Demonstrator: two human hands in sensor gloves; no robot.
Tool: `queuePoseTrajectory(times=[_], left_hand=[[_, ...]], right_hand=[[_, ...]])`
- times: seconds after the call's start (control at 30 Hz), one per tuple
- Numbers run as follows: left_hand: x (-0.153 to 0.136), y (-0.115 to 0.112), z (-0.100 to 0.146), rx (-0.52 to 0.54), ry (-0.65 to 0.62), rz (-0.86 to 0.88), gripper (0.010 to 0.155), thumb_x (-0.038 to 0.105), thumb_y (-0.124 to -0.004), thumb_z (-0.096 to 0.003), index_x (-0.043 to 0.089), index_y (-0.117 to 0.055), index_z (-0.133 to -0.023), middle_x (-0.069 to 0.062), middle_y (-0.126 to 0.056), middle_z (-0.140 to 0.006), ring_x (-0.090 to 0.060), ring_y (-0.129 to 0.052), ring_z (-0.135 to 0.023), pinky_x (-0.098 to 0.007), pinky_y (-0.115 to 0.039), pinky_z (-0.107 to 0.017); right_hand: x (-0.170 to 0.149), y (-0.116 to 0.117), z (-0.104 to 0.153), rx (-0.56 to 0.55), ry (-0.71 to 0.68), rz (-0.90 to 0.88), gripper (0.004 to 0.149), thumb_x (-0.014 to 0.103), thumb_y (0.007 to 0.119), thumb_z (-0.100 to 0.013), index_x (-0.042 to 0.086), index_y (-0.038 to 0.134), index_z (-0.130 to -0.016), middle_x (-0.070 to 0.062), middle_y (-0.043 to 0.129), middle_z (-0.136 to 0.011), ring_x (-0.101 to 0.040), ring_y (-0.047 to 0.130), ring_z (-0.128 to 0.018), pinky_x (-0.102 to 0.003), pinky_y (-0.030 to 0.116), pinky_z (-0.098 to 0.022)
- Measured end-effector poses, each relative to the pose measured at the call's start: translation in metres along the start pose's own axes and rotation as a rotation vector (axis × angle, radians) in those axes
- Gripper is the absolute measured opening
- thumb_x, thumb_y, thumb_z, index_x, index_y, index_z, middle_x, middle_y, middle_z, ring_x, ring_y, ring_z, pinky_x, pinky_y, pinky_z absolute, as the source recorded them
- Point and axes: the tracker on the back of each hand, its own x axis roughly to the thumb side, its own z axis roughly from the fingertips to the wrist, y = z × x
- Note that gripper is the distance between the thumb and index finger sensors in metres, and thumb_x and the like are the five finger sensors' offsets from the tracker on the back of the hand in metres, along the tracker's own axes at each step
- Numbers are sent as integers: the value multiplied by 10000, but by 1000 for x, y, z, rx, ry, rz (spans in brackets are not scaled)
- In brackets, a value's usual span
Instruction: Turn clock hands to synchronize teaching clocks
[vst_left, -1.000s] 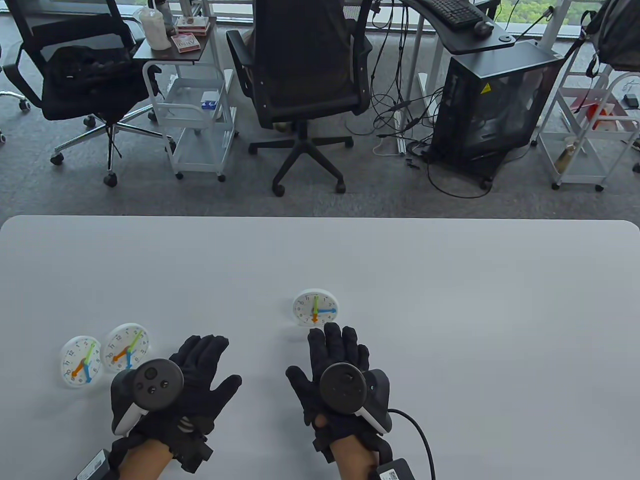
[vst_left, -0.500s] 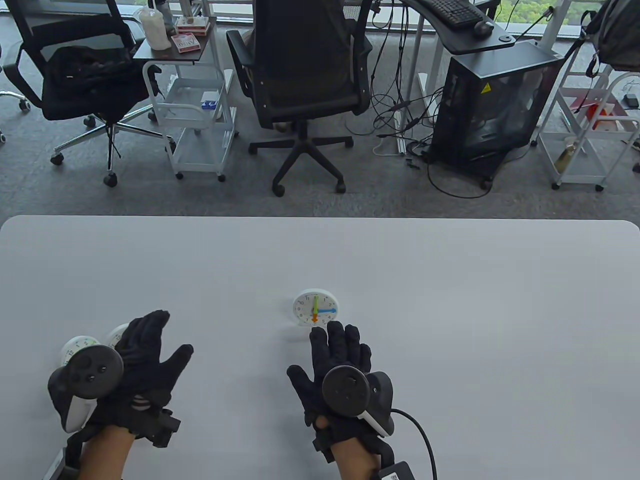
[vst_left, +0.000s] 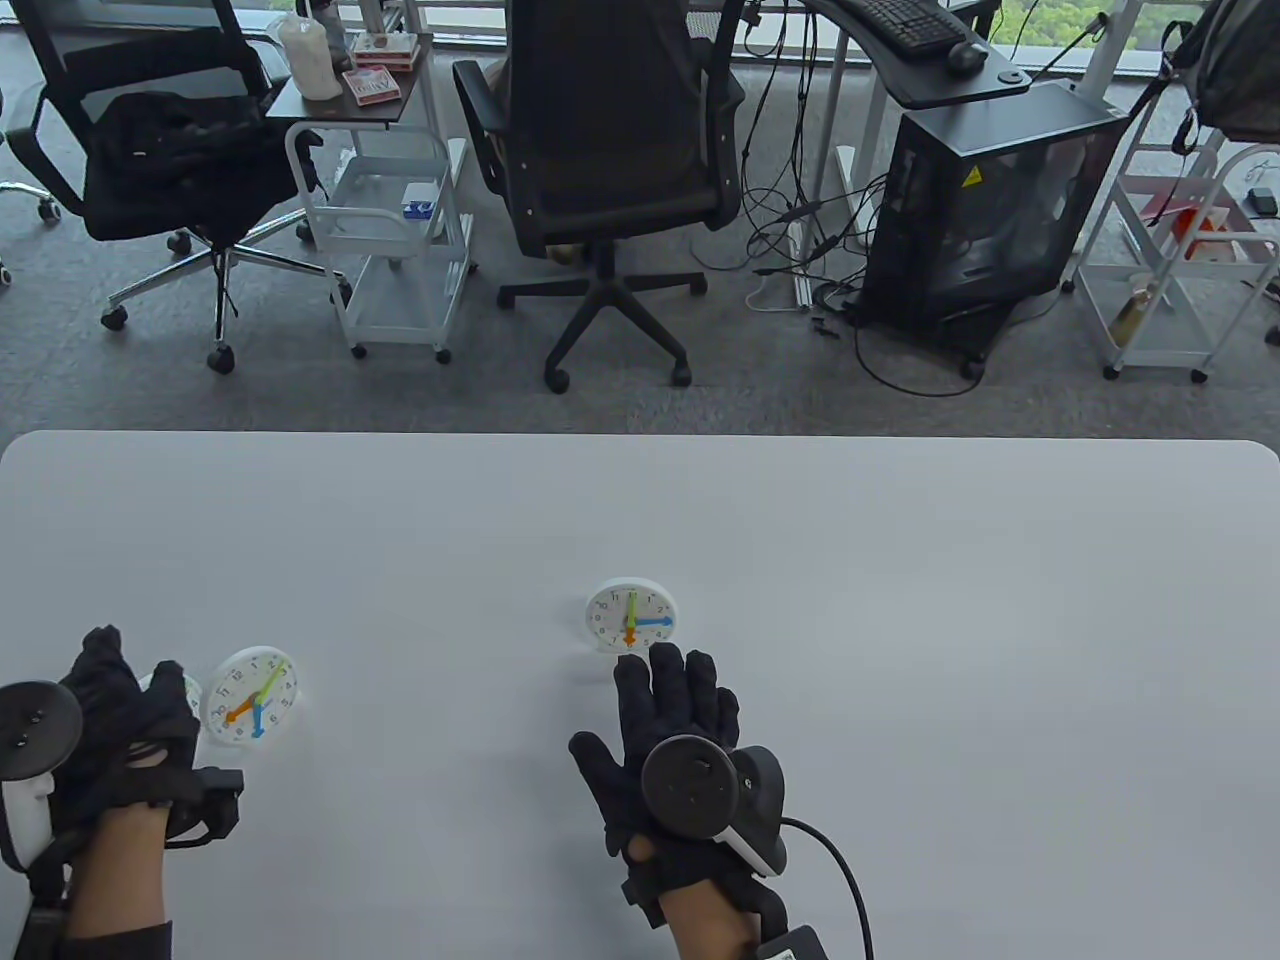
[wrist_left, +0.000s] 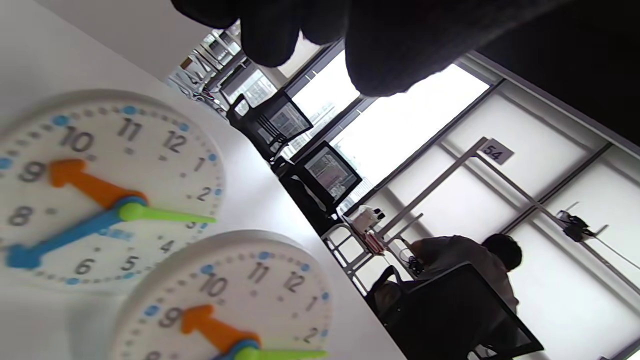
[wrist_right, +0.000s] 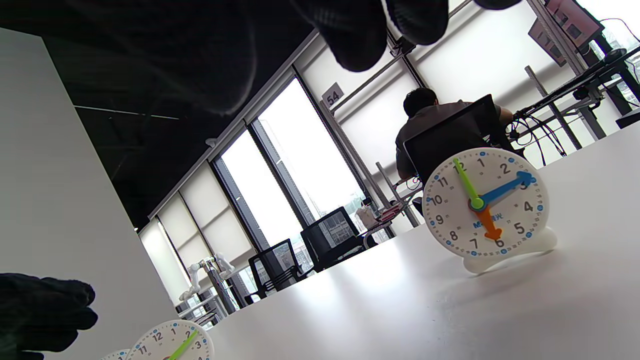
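Observation:
Three small white teaching clocks with green, blue and orange hands stand on the white table (vst_left: 900, 600). The centre clock (vst_left: 631, 616) stands just beyond my right hand (vst_left: 668, 705), which lies flat and empty with its fingers stretched out. It also shows in the right wrist view (wrist_right: 487, 205). The second clock (vst_left: 252, 697) stands free at the left. My left hand (vst_left: 115, 690) is at the far left over the leftmost clock (vst_left: 187, 690) and hides most of it. In the left wrist view both left clocks (wrist_left: 110, 190) (wrist_left: 225, 300) show close up below my fingertips (wrist_left: 380, 55), untouched.
Beyond the table's far edge stand office chairs (vst_left: 610, 150), a white cart (vst_left: 390, 230) and a black computer case (vst_left: 990, 200). A black cable (vst_left: 850, 880) runs from my right wrist across the near table.
My left hand has swept left, from beside my right hand, across the second clock, to the leftmost clock, which it now covers. The right hand has stayed put.

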Motion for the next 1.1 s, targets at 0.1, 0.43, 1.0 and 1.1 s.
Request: queuePoseTrajectory(times=[0.1,0.43,1.0,1.1], left_hand=[[-9,2,-5,3,49,20,685,324,-811,-514,114,-492,-1083,-238,-592,-1148,-582,-500,-1019,-725,-401,-641],[-38,-20,-16,-109,208,-78,688,341,-850,-508,109,-535,-1073,-240,-654,-1121,-575,-582,-991,-721,-428,-638],[-3,0,-7,106,-45,-100,538,329,-810,-522,197,-654,-1020,-135,-888,-931,-465,-864,-810,-700,-518,-630],[14,6,4,163,-159,-124,545,336,-808,-523,221,-651,-1032,-122,-889,-932,-455,-864,-815,-698,-517,-635]], right_hand=[[-2,-1,0,-3,9,-11,812,508,734,-520,-65,527,-1058,-355,390,-1076,-677,330,-928,-767,318,-565],[-3,-3,1,-19,13,-32,808,504,734,-522,-69,532,-1054,-357,399,-1073,-679,341,-924,-768,321,-563],[-1,-5,0,-28,1,-42,804,508,733,-522,-63,538,-1054,-349,412,-1076,-674,356,-929,-768,326,-566],[2,-4,0,-29,-8,-35,804,510,731,-522,-62,539,-1054,-347,413,-1077,-673,354,-931,-768,324,-567]])
